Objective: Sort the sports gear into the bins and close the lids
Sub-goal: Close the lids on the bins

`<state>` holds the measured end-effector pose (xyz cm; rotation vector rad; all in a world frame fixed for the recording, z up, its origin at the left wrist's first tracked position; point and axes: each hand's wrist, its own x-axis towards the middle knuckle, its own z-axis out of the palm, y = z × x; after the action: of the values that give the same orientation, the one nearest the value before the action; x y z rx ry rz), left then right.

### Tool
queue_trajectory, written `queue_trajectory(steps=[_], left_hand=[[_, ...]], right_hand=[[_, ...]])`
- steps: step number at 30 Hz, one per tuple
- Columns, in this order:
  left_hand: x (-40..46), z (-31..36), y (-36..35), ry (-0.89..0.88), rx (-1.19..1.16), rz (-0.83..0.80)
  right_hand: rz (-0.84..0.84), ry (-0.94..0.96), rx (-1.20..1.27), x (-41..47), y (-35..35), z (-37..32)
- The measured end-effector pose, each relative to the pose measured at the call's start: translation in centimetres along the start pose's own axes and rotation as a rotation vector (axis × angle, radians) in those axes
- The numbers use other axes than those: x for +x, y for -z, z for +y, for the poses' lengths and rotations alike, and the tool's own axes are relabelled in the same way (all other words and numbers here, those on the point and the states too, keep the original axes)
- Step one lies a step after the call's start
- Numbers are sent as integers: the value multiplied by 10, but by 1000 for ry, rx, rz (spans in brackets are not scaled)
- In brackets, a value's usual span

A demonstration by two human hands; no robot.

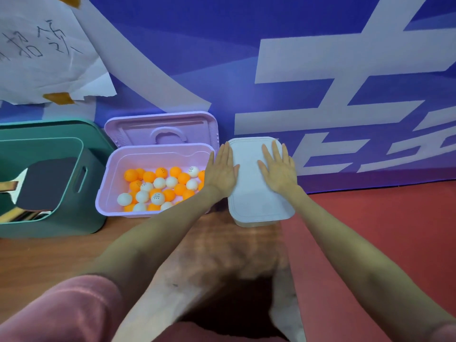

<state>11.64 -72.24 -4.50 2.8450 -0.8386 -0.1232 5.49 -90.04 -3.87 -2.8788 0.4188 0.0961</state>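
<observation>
A white bin (256, 219) stands on the floor by the wall with its white lid (251, 174) lying flat on top. My left hand (220, 170) presses flat on the lid's left edge, fingers straight. On the lid's right side my right hand (278, 169) lies flat, fingers spread. To the left, a pink bin (108, 193) holds several orange and white table tennis balls (158, 186); its pink lid (160, 128) stands open against the wall. Further left, a green bin (74, 218) holds a table tennis paddle (42, 183) with a dark face.
A blue banner wall (320, 70) with white lettering runs behind the bins. A white paper sheet (44, 53) is taped on it at upper left. The floor is wood-brown (49, 255) on the left and red (382, 230) on the right. My knees show at the bottom.
</observation>
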Motion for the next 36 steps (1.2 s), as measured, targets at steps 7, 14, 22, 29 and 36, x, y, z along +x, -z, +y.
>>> queue_trajectory(steps=[7,14,22,29,36], left_hand=[[5,-7,-4,-67,-137,13],[3,-6,5,-49,-118,-72],[-2,-49,53,-152,35,-117],[-33,-158,104,-61,81,27],[-35,-240,169,27,14,126]], right_hand=[[19,-9,-42,2,-7,1],[-83,-47,-102,3,-2,-5],[-58,-45,-46,7,30,-60],[-53,72,-33,19,36,-141],[97,222,-109,50,51,-211]])
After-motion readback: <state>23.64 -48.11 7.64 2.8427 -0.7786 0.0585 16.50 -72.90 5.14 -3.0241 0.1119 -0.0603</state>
